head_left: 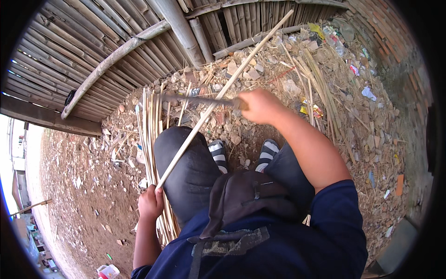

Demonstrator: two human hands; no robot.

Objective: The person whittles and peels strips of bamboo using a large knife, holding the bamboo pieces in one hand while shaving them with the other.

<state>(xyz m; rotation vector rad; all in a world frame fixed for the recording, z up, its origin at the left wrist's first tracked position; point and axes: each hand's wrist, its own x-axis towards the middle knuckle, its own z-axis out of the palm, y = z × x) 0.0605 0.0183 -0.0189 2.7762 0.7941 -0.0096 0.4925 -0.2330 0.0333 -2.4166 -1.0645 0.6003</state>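
My left hand [151,202] is closed round the lower end of a long pale bamboo strip [186,145], beside my left knee. The strip slants up and away to the far right, passing over my left thigh. My right hand [261,107] grips the short handle of a knife with a long dark blade [186,98], slightly blurred. That blade points left and crosses the strip around its middle; whether the edge touches it I cannot tell. Along the outer side of my left leg lies a bundle of similar strips [149,125].
More strips [320,86] lie on the ground to the right, beyond my right arm. A bamboo slat wall [116,42] with poles stands ahead and left, a brick wall [390,37] at right. Rubble, straw and litter cover the ground round my feet [218,156].
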